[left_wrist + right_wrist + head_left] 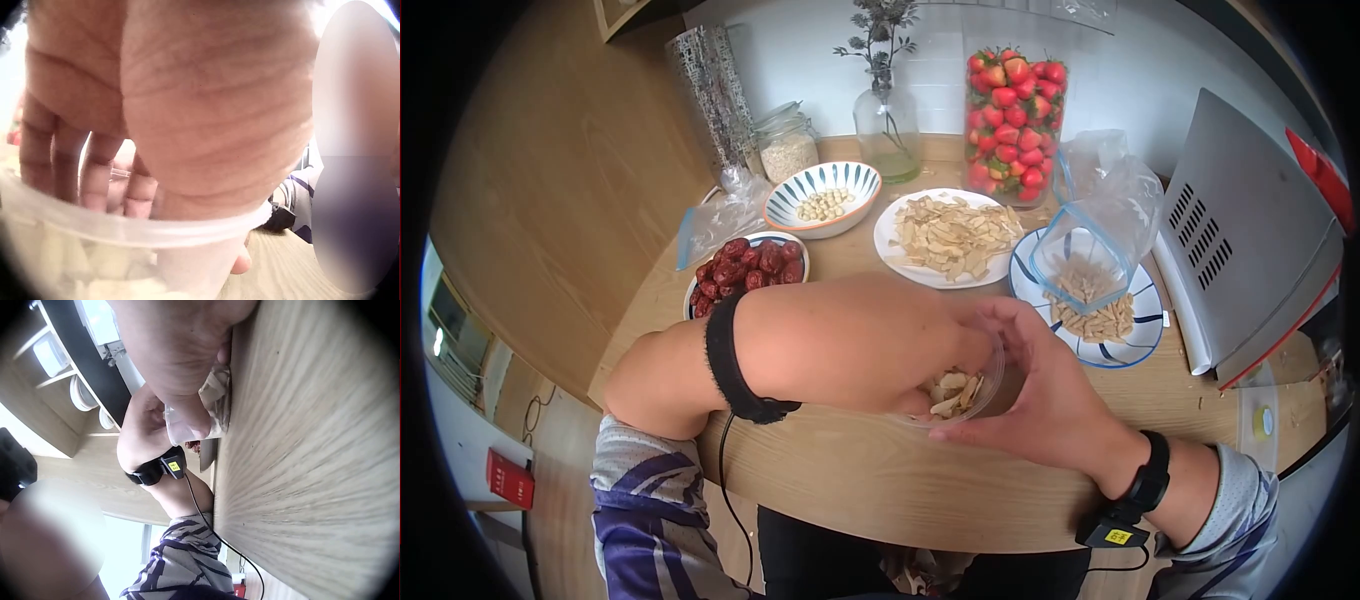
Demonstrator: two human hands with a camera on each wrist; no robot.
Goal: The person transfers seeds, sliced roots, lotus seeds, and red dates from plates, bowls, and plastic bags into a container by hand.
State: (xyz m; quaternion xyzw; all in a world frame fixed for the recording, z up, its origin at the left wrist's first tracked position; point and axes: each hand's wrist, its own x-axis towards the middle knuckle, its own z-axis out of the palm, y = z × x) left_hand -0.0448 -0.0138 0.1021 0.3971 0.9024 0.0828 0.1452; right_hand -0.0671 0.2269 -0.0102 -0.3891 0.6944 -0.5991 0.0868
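Observation:
Near the table's front half, my right hand [1055, 395] grips a clear round plastic tub [998, 378] from its right side, thumb and fingers curved about the wall. In the right wrist view that thumb presses on the tub's side [178, 429]. Dried pale slices [956, 393] lie inside the tub. My left hand [905, 345] reaches across and down into it. In the left wrist view the left fingers [97, 169] point down past the rim [125, 230]; their tips are hidden in the tub, so I cannot tell whether they hold slices.
Behind the hands stand a white plate [886, 235] of dried slices, a bowl [850, 228] of pale seeds and a plate of red dates [750, 265]. An open plastic bag [1100, 240] lies on a blue-rimmed plate [1140, 335]. Strawberries [1015, 125] fill a tall clear container at the back.

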